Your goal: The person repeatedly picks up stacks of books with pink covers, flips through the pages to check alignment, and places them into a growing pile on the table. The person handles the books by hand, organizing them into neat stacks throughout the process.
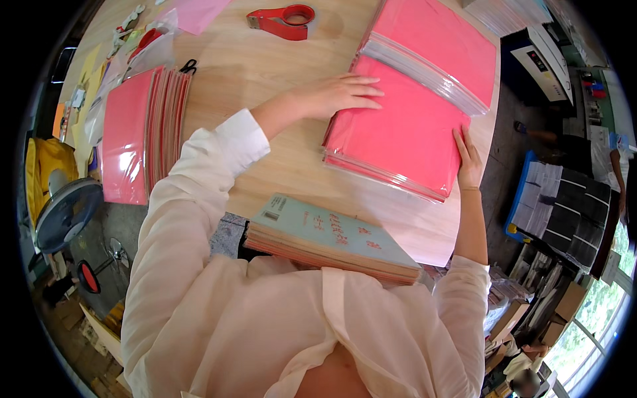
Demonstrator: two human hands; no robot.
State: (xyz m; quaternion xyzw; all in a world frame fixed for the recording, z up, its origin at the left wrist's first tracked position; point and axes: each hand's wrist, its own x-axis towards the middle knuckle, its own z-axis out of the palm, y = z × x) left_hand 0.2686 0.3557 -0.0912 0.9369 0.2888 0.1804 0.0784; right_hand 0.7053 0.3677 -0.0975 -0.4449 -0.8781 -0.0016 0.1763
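A stack of pink sheets in clear plastic sleeves (398, 126) lies on the right part of the table. My left hand (345, 94) rests on its upper left side, fingers stretched out over the pink cover. Against the stack's right edge lies my right hand (468, 158), its fingers extended along the side. Just beyond is a second pink sleeved stack (434, 50), its near edge meeting the first. Close to my body, a thick pile of booklets with a pale blue-green cover (332, 229) and red handwriting sits at the table's near edge.
Left on the table stands another pink sleeved pile (126, 139), with black scissors (189, 66) beside it. A red tape dispenser (285, 21) lies at the far side. A fan (70, 212) stands left; a blue crate (521, 196) and other people are off to the right.
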